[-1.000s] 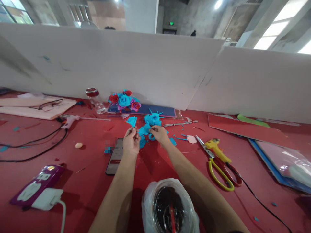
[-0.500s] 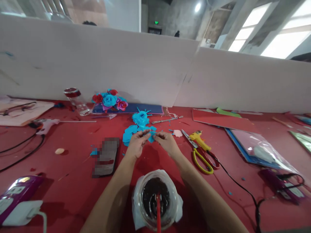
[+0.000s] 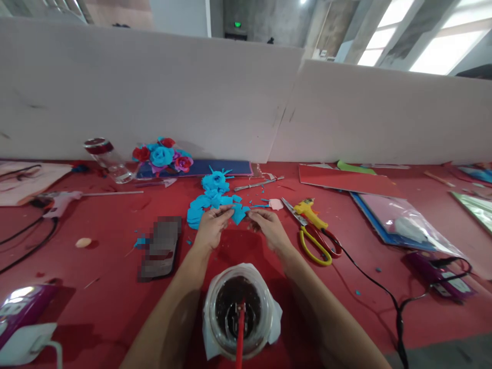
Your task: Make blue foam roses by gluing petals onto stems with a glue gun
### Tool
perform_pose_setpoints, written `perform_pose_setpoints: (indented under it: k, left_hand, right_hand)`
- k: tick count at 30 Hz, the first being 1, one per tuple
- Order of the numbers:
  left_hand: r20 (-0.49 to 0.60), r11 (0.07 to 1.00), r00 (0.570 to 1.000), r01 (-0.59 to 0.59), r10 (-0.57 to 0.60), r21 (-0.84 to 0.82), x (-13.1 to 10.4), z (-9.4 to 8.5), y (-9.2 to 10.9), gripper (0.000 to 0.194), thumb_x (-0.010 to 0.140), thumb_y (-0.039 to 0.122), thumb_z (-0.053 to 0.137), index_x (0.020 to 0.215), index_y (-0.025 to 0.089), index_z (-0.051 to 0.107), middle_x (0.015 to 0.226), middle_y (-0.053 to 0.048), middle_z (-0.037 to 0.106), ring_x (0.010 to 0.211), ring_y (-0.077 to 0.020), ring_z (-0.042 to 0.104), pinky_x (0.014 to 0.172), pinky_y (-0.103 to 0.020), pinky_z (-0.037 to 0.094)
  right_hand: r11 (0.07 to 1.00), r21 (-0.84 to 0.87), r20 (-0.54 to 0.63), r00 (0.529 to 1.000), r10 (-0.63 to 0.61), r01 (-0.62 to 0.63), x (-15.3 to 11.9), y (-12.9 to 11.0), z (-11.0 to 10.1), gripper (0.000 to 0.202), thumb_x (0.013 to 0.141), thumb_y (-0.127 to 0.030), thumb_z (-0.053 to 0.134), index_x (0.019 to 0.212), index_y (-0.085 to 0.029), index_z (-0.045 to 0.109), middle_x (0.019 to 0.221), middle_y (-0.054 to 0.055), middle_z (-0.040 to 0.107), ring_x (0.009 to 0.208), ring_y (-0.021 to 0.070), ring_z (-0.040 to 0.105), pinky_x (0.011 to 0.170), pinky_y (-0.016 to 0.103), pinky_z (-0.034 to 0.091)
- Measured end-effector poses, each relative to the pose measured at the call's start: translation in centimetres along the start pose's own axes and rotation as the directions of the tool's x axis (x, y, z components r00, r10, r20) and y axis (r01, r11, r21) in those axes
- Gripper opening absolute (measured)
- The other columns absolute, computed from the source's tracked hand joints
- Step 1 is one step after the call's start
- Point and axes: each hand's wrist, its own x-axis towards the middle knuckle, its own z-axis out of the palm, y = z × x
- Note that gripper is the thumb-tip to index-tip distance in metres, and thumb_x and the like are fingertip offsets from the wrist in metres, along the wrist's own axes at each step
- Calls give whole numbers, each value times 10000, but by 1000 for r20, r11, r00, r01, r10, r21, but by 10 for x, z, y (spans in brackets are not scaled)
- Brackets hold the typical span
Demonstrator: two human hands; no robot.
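Between my hands is a small cut piece of blue paper [image 3: 239,214], pointed at its lower end. My left hand [image 3: 211,225] is closed, with thumb and fingertips pinching its left edge. At the opposite corner, the fingertips of my right hand [image 3: 268,226] pinch the paper too. Just beyond my left hand lies a pile of blue paper petals [image 3: 197,209]. A blue paper flower [image 3: 216,181] with thin strips sticking out sits behind that pile. Several small blue scraps are scattered close to my fingers.
A cup of dark drink [image 3: 243,307] with a red straw stands between my forearms. Scissors [image 3: 313,241] and a yellow glue gun [image 3: 311,212] lie to the right. Leftward are a phone [image 3: 163,248], a pink glue gun [image 3: 61,202], a glass bottle [image 3: 109,160] and a paper-flower bunch [image 3: 163,156].
The blue piece, bunched between my fingertips before, now shows more of its flat surface, and my hands are slightly farther apart. The whole view has shifted a little.
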Motion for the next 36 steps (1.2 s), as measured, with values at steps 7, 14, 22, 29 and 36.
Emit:
perform_pose_setpoints:
  k: [7,14,22,29,36]
  left_hand:
    - [32,999,999,2,-3,50,0,0,-2,459,524,309,838,914,104,712,501,64,483,390,-13,253,422,-222,130]
    - [60,997,996,62,-64,46,0,-2,1,407,570,252,790,938,95,716,433,93,379,353,-4,202,407,-216,109]
    - [0,997,997,73,-73,33,-2,2,-2,445,483,217,848,889,105,704,574,46,544,385,9,290,390,-193,152]
    - [-63,996,995,85,-83,32,1,2,-4,393,438,226,870,761,112,675,528,52,543,377,1,312,380,-191,157]
    - [-89,998,994,61,-59,16,0,2,-4,438,410,258,886,749,108,653,534,45,560,363,7,294,375,-187,159]
  right_hand:
    - [998,-40,25,999,-42,43,4,5,-2,237,656,-397,713,724,-172,683,525,-26,606,487,106,515,518,240,357]
    - [999,30,-28,999,-40,41,7,10,2,187,671,-361,669,698,-181,625,560,-33,615,478,96,538,502,227,364]
    - [993,113,-72,997,-21,29,6,12,0,204,645,-331,705,762,-181,630,560,-33,627,486,100,564,497,219,368]
    - [993,108,-47,998,-49,53,5,11,0,209,673,-335,699,804,-182,644,598,-25,628,521,112,583,525,233,398]
    - [969,-82,-44,971,-236,232,0,7,2,297,701,-370,707,949,-219,643,974,28,664,653,120,595,562,244,439]
